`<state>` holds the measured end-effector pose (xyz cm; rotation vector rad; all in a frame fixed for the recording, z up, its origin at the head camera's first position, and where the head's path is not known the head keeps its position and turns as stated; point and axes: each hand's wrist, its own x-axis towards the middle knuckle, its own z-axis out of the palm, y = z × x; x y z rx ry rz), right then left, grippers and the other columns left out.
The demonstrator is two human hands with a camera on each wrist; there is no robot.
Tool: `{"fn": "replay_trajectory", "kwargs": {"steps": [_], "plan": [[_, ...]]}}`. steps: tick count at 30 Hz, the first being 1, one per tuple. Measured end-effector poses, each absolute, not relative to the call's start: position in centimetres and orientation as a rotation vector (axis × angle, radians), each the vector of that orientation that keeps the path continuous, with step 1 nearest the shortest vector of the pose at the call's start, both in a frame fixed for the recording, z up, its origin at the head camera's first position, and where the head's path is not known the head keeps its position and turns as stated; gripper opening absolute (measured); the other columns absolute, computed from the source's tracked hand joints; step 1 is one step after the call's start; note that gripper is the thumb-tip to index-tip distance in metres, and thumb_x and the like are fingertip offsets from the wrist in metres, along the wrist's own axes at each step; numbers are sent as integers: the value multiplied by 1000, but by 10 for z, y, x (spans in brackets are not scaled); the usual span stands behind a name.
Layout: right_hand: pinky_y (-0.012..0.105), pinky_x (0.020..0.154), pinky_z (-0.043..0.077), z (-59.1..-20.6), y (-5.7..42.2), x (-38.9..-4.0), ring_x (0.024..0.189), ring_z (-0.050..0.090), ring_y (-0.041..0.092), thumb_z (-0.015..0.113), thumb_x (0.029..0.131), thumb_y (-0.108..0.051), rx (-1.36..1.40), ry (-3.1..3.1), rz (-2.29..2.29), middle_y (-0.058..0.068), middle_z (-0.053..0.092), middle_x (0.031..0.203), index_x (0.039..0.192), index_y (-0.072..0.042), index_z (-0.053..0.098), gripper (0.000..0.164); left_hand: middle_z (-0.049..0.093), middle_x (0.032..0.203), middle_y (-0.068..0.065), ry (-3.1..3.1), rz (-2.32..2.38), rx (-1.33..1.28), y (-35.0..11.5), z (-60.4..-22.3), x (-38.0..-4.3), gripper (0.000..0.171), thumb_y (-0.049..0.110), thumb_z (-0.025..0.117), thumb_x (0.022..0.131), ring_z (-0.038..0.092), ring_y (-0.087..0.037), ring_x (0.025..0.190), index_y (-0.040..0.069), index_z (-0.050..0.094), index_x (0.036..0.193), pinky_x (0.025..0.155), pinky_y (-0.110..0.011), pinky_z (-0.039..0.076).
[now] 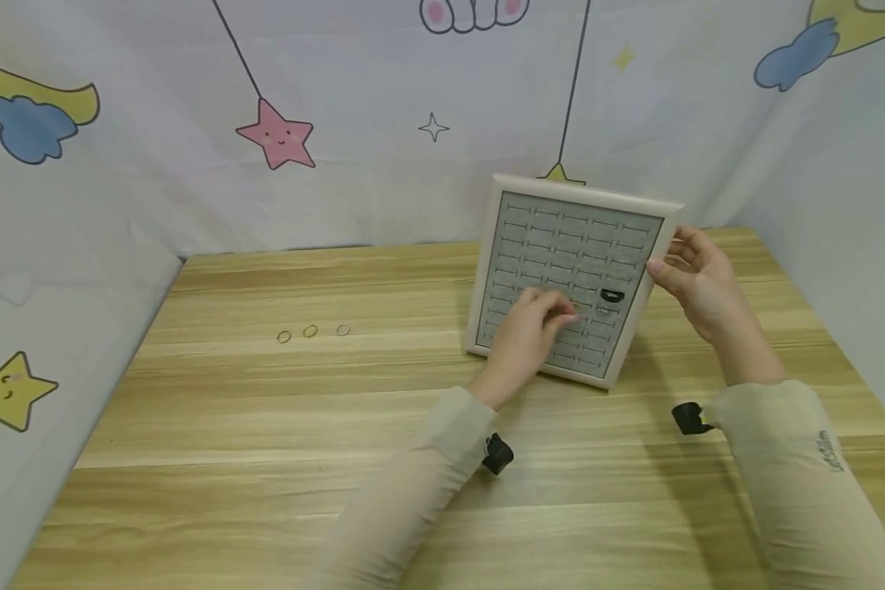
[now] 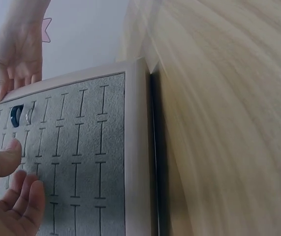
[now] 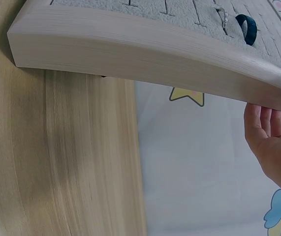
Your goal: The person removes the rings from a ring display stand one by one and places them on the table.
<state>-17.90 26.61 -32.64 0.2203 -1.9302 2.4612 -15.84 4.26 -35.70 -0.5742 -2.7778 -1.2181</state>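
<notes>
A ring display board point(image 1: 573, 201) with a pale frame and slotted grey padding stands tilted on the table. My right hand point(image 1: 708, 291) grips its right edge, thumb in front and fingers behind; the right wrist view shows this hand point(image 3: 275, 145) at the frame too. In front of the slots is my left hand point(image 1: 527, 332), its thumb and a finger close together; whether anything is between them is hidden. The left wrist view shows the left thumb point(image 2: 7, 160) near the padding. A dark wide ring point(image 1: 612, 296) and a thin silvery ring point(image 2: 29, 116) sit in neighbouring slots.
Three thin rings lie in a row on the wooden table left of the board: a left ring point(image 1: 283, 337), a middle ring point(image 1: 310, 331) and a right ring point(image 1: 342, 330). A printed curtain point(image 1: 369, 188) hangs behind the table and at both sides.
</notes>
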Motion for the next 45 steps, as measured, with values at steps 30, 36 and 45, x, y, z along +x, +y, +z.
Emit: {"fn": "replay_trajectory", "kwargs": {"steps": [30,36,45], "plan": [[12,77,51,-326,267,-179,90,58,4,62,87,4,193,-1954,2448,-4,56,105,120,-16,48,41,59,130,-12,-2629,-1389,295,-141,-373,-186,37,18,61,94,57,-28,103,7,58,129,77,-34,49],[12,78,52,-326,268,-179,90,59,4,63,87,3,194,-1957,2445,-4,57,105,121,-16,48,42,56,132,-17,-2585,-1358,528,-189,-384,-184,37,15,57,96,57,-32,110,3,56,131,82,-37,50],[12,77,52,-325,268,-180,90,59,5,62,87,3,204,-1961,2439,-4,57,105,120,-16,48,41,57,132,-19,-2528,-1244,800,-240,-398,-168,38,13,53,95,61,-29,101,1,56,131,68,-23,47]]}}
